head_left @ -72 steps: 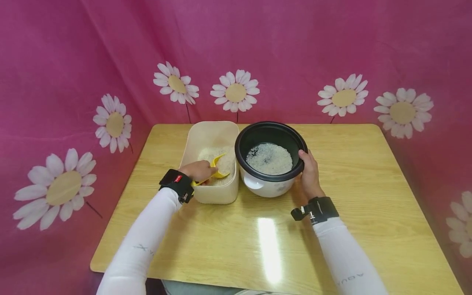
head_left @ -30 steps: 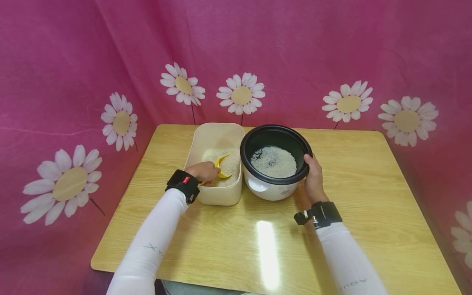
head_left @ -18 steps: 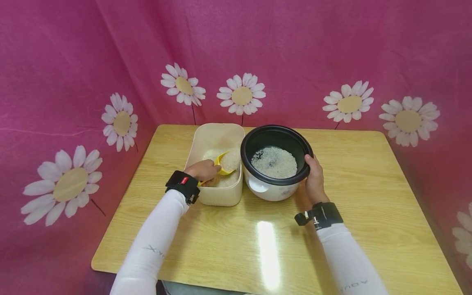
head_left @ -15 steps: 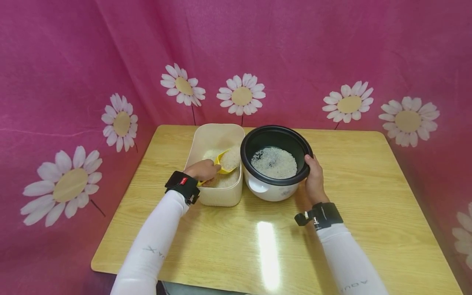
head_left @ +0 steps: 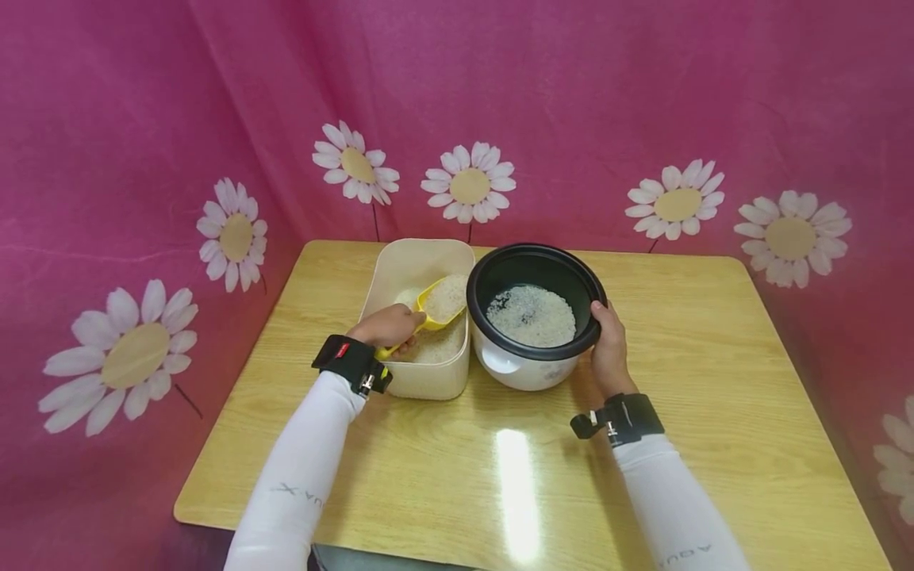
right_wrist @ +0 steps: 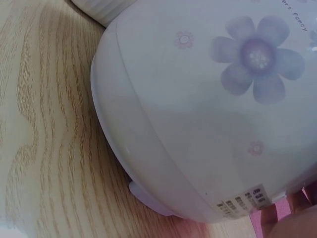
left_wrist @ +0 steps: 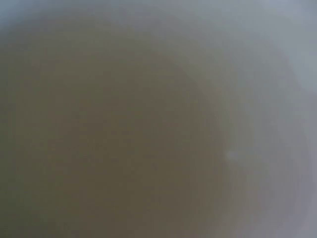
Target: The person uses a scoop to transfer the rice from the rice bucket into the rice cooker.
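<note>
My left hand (head_left: 389, 325) grips the handle of a yellow scoop (head_left: 431, 323) heaped with rice (head_left: 446, 296). The scoop is over a cream bin (head_left: 428, 382) holding more rice, its tip near the bin's right rim. To the right stands a white rice cooker (head_left: 524, 373) with a black rim and dark inside; a layer of rice (head_left: 535, 317) covers most of its bottom. My right hand (head_left: 608, 349) holds the cooker's right side, thumb on the rim. The right wrist view shows the cooker's flowered wall (right_wrist: 198, 109) and a few fingers at its edge. Only blur fills the left wrist view.
Bin and cooker stand close side by side toward the back of a wooden table (head_left: 685, 357). A pink curtain (head_left: 557, 103) with daisies hangs behind and along both sides. A light reflection lies on the tabletop in front.
The scoop, earlier dug into the bin's rice, has come up filled with rice, and its bowl has moved toward the back right. The right hand and cooker have stayed in place.
</note>
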Available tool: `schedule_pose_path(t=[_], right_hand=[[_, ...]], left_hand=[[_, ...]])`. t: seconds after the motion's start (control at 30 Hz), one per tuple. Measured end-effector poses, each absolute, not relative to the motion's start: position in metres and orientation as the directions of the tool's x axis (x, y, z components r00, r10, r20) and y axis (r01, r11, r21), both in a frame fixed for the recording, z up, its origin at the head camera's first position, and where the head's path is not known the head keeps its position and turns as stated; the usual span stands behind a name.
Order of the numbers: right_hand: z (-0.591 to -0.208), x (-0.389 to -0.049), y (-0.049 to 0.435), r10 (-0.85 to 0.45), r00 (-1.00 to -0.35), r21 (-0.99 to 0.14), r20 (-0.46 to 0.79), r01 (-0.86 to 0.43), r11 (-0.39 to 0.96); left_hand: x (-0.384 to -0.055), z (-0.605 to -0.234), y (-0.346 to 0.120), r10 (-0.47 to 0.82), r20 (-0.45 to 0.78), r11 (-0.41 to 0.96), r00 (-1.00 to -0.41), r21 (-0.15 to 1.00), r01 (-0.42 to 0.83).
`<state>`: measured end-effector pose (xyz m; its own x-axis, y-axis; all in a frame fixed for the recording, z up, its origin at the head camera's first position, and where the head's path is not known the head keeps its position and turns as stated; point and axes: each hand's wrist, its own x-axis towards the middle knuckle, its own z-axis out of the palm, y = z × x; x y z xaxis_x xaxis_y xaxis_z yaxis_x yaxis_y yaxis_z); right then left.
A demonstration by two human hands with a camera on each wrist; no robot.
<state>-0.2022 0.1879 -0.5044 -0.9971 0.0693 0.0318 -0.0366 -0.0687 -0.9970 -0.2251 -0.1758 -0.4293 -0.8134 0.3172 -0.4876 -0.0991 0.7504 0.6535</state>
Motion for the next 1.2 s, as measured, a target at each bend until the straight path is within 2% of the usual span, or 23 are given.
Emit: schedule_pose_path(t=[0.33,0.97,1.2], right_hand=[[-0.506,-0.202,0.188,0.07,-0.997,-0.996,0.035,-0.04,-0.078],[-0.502,-0.202,0.191,0.086,-0.996,-0.999,0.036,-0.038,-0.02],[-0.505,-0.202,0.188,0.085,-0.996,-0.999,0.036,-0.038,-0.016]], left_hand=[[-0.229,-0.431,-0.177,0.317,-0.51,0.724,-0.8,0.675,-0.143],[-0.22,-0.406,-0.176,0.379,-0.529,0.587,-0.76,0.772,-0.244],[-0.212,-0.396,-0.185,0.37,-0.515,0.583,-0.773,0.777,-0.239]])
